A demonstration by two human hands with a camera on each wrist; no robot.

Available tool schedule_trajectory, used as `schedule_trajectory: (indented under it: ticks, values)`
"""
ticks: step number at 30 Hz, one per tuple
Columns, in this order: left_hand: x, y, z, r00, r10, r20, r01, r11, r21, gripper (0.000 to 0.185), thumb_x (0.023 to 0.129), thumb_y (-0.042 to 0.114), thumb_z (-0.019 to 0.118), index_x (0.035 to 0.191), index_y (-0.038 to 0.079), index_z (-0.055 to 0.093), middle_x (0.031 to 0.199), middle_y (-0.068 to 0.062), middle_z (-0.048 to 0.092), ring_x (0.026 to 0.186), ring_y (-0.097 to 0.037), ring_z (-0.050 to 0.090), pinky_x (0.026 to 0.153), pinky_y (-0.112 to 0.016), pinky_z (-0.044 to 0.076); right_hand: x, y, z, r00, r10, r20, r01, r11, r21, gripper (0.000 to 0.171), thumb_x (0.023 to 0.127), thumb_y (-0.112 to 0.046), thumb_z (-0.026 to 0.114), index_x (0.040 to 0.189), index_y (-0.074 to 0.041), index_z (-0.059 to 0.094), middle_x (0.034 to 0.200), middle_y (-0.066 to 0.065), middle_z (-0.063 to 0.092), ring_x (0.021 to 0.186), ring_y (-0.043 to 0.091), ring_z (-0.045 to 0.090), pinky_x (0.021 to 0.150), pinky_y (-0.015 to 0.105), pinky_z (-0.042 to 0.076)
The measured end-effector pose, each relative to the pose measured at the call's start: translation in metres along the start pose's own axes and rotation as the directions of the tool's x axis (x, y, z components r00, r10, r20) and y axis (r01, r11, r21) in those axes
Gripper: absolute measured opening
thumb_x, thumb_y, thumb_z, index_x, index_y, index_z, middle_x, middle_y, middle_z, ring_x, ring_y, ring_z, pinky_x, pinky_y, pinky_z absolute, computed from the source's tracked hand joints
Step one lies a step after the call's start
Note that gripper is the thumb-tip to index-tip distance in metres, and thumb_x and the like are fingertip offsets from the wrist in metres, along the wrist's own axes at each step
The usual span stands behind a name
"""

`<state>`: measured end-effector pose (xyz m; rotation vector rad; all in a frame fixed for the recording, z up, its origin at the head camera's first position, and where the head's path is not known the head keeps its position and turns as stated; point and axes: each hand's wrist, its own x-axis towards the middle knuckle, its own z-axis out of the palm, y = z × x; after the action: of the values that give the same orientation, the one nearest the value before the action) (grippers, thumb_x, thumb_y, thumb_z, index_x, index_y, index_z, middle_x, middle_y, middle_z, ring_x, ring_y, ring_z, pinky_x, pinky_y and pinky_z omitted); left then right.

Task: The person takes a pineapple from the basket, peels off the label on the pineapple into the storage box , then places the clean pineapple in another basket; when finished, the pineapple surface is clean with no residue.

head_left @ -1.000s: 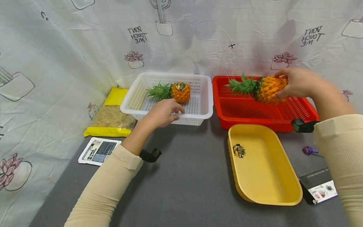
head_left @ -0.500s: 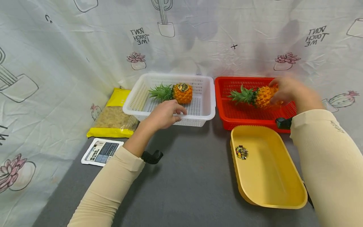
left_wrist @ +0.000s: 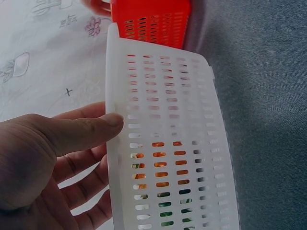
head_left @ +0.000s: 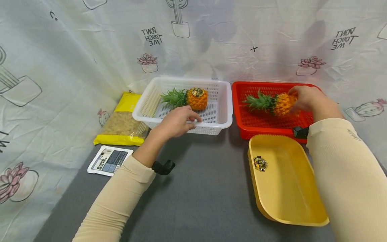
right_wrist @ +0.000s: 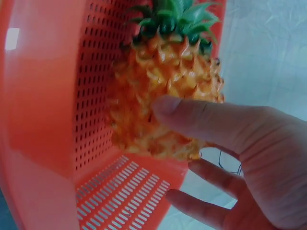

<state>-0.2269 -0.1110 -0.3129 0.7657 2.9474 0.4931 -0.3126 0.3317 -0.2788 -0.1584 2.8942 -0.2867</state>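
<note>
The long pineapple (head_left: 279,104) lies on its side inside the red basket (head_left: 266,124), toward its back right corner, its leafy crown pointing at the basket's left wall. The right hand (head_left: 308,99) wraps it, thumb (right_wrist: 201,117) across the rind and fingers curled under the far side, so the fruit is held firmly; whether it rests on the perforated floor or hangs just above it cannot be told. Holding it flat likely keeps the crown clear of the rim.

The left hand (head_left: 175,122) pinches the front rim of the white basket (head_left: 217,117), thumb (left_wrist: 81,132) on the outside of the wall and fingers inside, apparently to steady it. A rounder pineapple (head_left: 196,98) lies in that basket near its back wall, crown to the left.

The two baskets stand side by side at the back edge of the grey table (head_left: 196,195), nearly touching. A yellow tray (head_left: 302,215) sits just in front of the red basket with a sticker (head_left: 260,163) on its floor, leaving little room on the right side. A yellow packet (head_left: 122,124) and a card (head_left: 109,160) lie at the left edge; the middle front stays open for moving.
</note>
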Motion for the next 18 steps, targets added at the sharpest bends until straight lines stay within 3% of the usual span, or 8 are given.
schedule_trajectory:
  ticks: [11,15,18]
  values:
    - [-0.001,0.001,0.0,1.0,0.007,-0.008,-0.007,1.0,0.004,0.028,0.098,0.015,0.071,0.125,0.02,0.076,0.113,-0.006,0.066,0.107,-0.025,0.064,0.093,-0.043,0.051,-0.002,0.008,0.003,0.996,0.062,0.07,-0.068,0.994,0.088,0.09,0.082,-0.025,0.086,0.151,0.0,0.035,0.143,0.041,0.035,0.121,0.06,0.037,0.094,0.075,0.041]
    - [-0.001,0.002,0.0,1.0,0.006,-0.007,-0.005,1.0,0.007,0.027,0.099,0.016,0.07,0.125,0.021,0.076,0.112,-0.006,0.066,0.106,-0.026,0.064,0.093,-0.043,0.052,0.0,0.011,0.01,0.995,0.042,0.09,-0.059,0.978,0.2,0.085,0.084,-0.015,0.084,0.15,0.004,0.033,0.143,0.042,0.031,0.111,0.058,0.051,0.083,0.059,0.058]
    - [-0.001,0.002,0.001,1.0,0.004,-0.004,-0.004,1.0,0.013,0.027,0.099,0.017,0.071,0.125,0.021,0.076,0.111,-0.005,0.066,0.106,-0.025,0.064,0.092,-0.043,0.052,0.003,0.013,0.016,0.995,0.023,0.099,-0.051,0.955,0.291,0.082,0.084,-0.005,0.081,0.148,0.008,0.031,0.141,0.043,0.029,0.107,0.057,0.055,0.074,0.048,0.063]
